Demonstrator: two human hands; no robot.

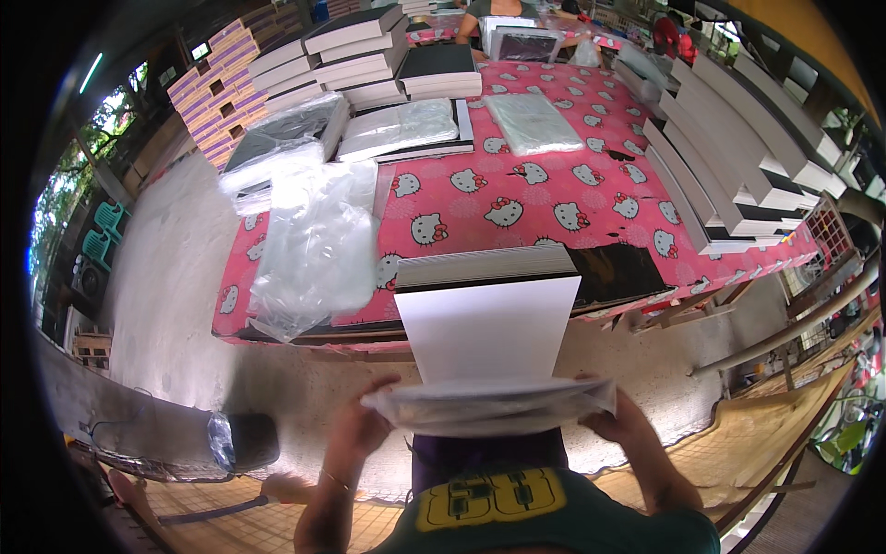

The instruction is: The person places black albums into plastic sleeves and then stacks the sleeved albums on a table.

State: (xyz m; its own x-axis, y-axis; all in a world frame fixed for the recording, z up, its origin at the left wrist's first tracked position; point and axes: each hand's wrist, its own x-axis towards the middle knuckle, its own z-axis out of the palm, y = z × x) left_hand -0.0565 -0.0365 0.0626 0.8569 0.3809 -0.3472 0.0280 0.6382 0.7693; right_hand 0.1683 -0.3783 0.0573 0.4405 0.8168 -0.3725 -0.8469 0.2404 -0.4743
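Nearest is the dark green shirt (600,522); just beyond, a plastic-wrapped bundle (498,408) is held, left hand (366,420) gripping its left end, right hand (611,417) its right. Farther, a white-faced stack (489,323) is at the pink surface's (461,226) near side.

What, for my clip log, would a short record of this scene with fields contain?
Left hand: grips the left end of a translucent plastic bundle
Right hand: grips its right end
Surface: pink, cat-printed table cover
Near edge: white-faced stack, just beyond the bundle
Left side: loose clear plastic
Right side: pale-edged stacks
Far end: another person, partly visible
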